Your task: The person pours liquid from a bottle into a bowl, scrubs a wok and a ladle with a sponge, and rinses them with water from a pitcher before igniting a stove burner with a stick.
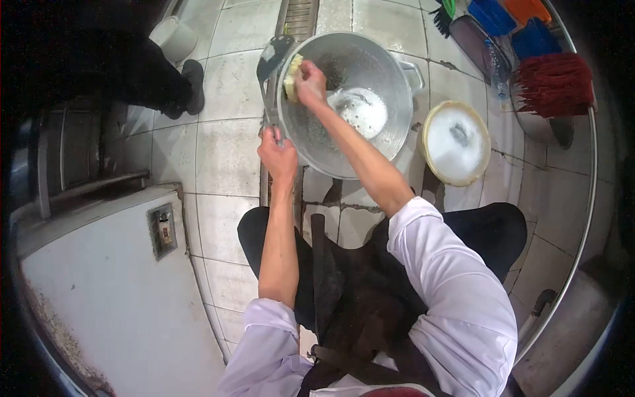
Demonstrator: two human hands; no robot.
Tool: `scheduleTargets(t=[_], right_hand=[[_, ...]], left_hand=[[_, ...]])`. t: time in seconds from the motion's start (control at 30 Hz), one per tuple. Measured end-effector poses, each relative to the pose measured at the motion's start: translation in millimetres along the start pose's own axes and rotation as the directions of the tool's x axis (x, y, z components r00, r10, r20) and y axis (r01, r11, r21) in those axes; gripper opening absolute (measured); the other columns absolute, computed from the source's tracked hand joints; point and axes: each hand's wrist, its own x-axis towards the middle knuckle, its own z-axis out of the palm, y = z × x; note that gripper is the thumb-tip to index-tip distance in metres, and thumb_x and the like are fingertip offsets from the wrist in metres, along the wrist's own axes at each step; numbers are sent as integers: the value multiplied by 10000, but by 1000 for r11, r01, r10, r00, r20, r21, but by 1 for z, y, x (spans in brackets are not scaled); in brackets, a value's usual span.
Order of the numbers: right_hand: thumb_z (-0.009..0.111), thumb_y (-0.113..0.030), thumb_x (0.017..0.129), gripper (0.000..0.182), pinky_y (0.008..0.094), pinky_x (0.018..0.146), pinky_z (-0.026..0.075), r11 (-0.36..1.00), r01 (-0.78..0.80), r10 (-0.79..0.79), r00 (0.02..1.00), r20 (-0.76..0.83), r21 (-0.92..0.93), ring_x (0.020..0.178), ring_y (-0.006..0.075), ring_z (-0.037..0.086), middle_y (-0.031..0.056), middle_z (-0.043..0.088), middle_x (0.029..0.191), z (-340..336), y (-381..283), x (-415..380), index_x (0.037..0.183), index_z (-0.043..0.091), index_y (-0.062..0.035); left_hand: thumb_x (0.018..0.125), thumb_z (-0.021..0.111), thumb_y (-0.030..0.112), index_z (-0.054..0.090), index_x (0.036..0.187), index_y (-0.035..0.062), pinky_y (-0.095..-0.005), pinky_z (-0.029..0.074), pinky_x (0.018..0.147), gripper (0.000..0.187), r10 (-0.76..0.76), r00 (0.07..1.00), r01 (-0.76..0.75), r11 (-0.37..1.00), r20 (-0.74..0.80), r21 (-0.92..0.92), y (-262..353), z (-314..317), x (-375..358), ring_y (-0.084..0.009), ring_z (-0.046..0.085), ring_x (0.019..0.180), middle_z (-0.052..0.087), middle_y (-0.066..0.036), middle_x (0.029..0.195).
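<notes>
A large aluminium pot (390, 135) sits on the tiled floor in front of me, with white suds and dark specks inside. My right hand (311, 86) reaches across it, fingers wrapped on a pale yellow sponge (291, 87) at the pot's left rim. Just outside that rim, my left hand (278, 157) is closed on the lower end of a long-handled metal spatula (272, 58). Its broad grey head points away from me, beside the pot. Part of the handle is hidden by my fingers.
A round yellowish basin (486, 149) of suds stands right of the pot. A red-bristled broom (554, 85), a plastic bottle (497, 69) and blue items lie at the upper right. Another person's shoe (193, 86) and a white bucket (175, 38) are at upper left; a white cabinet (119, 284) is lower left.
</notes>
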Motion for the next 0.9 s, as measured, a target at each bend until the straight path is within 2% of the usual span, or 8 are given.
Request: scheduleTargets(t=[0.27, 0.6, 0.67, 0.73, 0.8, 0.83, 0.87, 0.9], right_hand=[[578, -49, 691, 250, 377, 719, 451, 878, 406, -314, 888, 336, -255, 801, 325, 549, 155, 562, 844, -15, -56, -93, 938, 611, -33], [610, -261, 716, 252, 420, 734, 455, 680, 462, -351, 887, 301, -569, 864, 313, 571, 139, 613, 895, -71, -59, 92, 927, 625, -124], [628, -188, 639, 367, 395, 715, 467, 350, 670, -158, 731, 663, -655, 804, 320, 591, 155, 619, 854, -134, -88, 117, 989, 610, -82], [611, -217, 640, 373, 393, 675, 472, 621, 757, -318, 479, 819, -202, 771, 322, 592, 143, 616, 833, -227, -65, 150, 985, 593, -78], [591, -255, 624, 184, 404, 550, 455, 108, 759, 287, 595, 751, -642, 586, 295, 575, 131, 601, 632, -290, -77, 144, 586, 604, -75], [587, -230, 621, 165, 403, 524, 436, 191, 910, 327, 294, 898, -368, 544, 264, 549, 129, 593, 614, -347, -45, 159, 563, 605, -77], [584, -212, 621, 144, 411, 516, 429, 462, 744, 307, 377, 874, -483, 523, 240, 532, 140, 591, 608, -383, -55, 133, 605, 626, -75], [586, -201, 626, 138, 402, 541, 446, 368, 737, 380, 438, 815, -567, 539, 235, 538, 143, 579, 603, -406, -59, 104, 619, 629, -70]], left_hand=[[626, 457, -49, 433, 720, 8, -391, 389, 534, 113, -54, 998, 53, 997, -15, -64, -4, 0, 4, -377, 450, 547, 442, -174, 601], [578, 503, -5, 443, 664, 14, -405, 358, 515, 107, 13, 995, -8, 999, -95, 53, -26, 3, 8, -340, 420, 499, 431, -167, 554], [582, 513, 16, 459, 630, 9, -416, 362, 517, 73, 31, 997, -18, 982, -64, 189, -28, 0, 14, -333, 435, 492, 459, -159, 540], [597, 526, 32, 504, 639, 13, -414, 371, 521, 51, 14, 1000, -10, 982, -18, 189, -36, -3, 16, -339, 453, 493, 469, -157, 532], [611, 539, 47, 550, 648, 17, -412, 380, 525, 50, 6, 1000, -9, 979, 18, 204, -34, -7, 17, -345, 471, 494, 479, -154, 524], [629, 553, 64, 594, 691, 26, -412, 401, 553, 84, -45, 997, 29, 967, 58, 255, -30, -9, 19, -349, 504, 538, 500, -162, 560], [647, 567, 80, 639, 734, 36, -413, 422, 581, 121, -96, 991, 62, 950, 96, 307, -28, -11, 19, -354, 537, 582, 521, -170, 595], [647, 567, 80, 639, 734, 36, -413, 422, 581, 121, -94, 990, 59, 952, 104, 300, -34, -12, 19, -354, 537, 582, 521, -170, 595]])
